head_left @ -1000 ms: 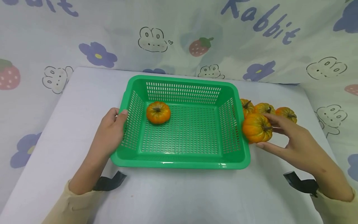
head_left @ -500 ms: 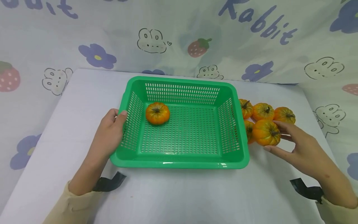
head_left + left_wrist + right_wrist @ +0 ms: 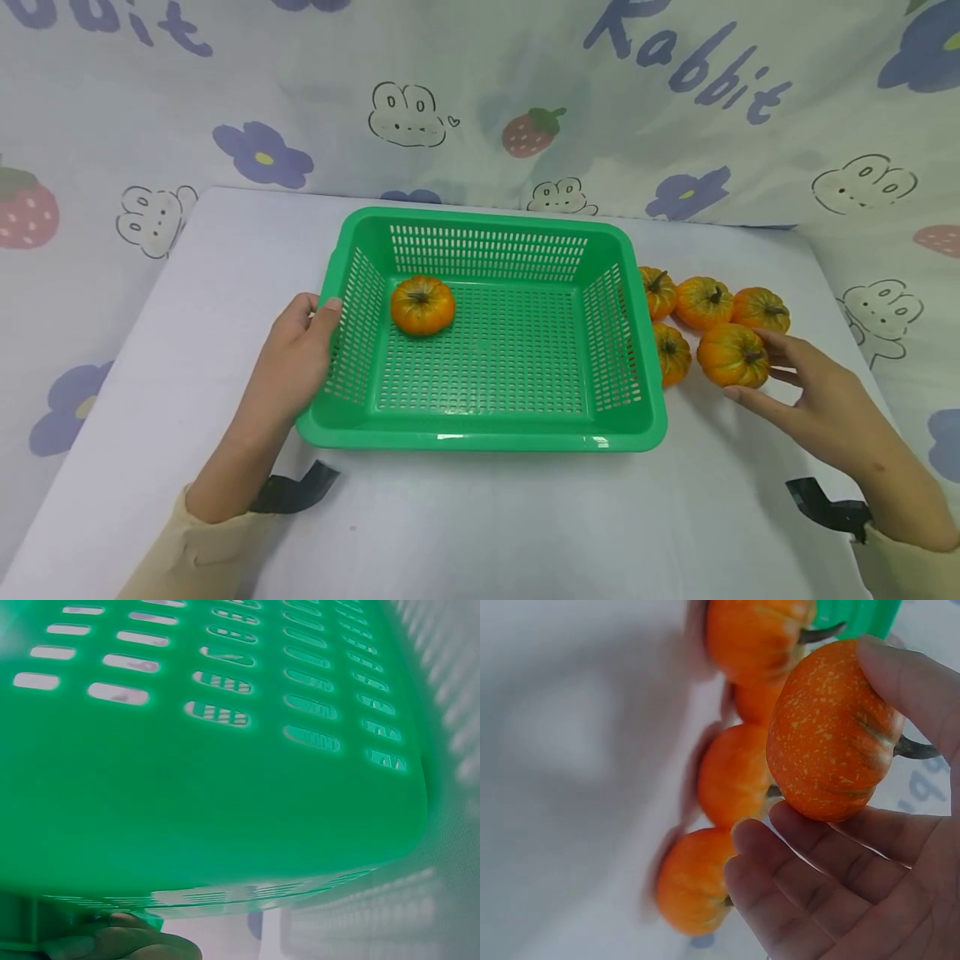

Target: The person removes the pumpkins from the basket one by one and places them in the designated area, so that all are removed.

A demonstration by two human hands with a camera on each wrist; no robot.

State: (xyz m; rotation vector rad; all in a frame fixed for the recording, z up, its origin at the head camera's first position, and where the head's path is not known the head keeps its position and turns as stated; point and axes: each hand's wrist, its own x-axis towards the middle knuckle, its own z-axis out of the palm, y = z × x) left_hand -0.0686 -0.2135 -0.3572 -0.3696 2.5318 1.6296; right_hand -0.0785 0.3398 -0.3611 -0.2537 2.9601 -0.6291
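My left hand (image 3: 296, 354) grips the left rim of a green plastic basket (image 3: 480, 439), thumb over the edge; in the left wrist view the basket's slotted wall (image 3: 210, 795) fills most of the picture. One small orange pumpkin (image 3: 423, 306) sits inside, toward the back left. To the basket's right, my right hand (image 3: 817, 396) holds another pumpkin (image 3: 733, 356) between thumb and fingers. The right wrist view shows this held pumpkin (image 3: 832, 735) above the table, apart from the others, its dark stem toward the palm.
Several more pumpkins stand on the white table right of the basket: a back row with a middle pumpkin (image 3: 703, 302) and a right one (image 3: 761, 309), plus a nearer pumpkin (image 3: 672, 354) partly behind the rim. A printed cloth (image 3: 480, 100) hangs behind the table.
My right hand has carried its pumpkin rightward, away from the basket's right rim, uncovering the nearer pumpkin behind it. The left hand and basket have stayed in place.
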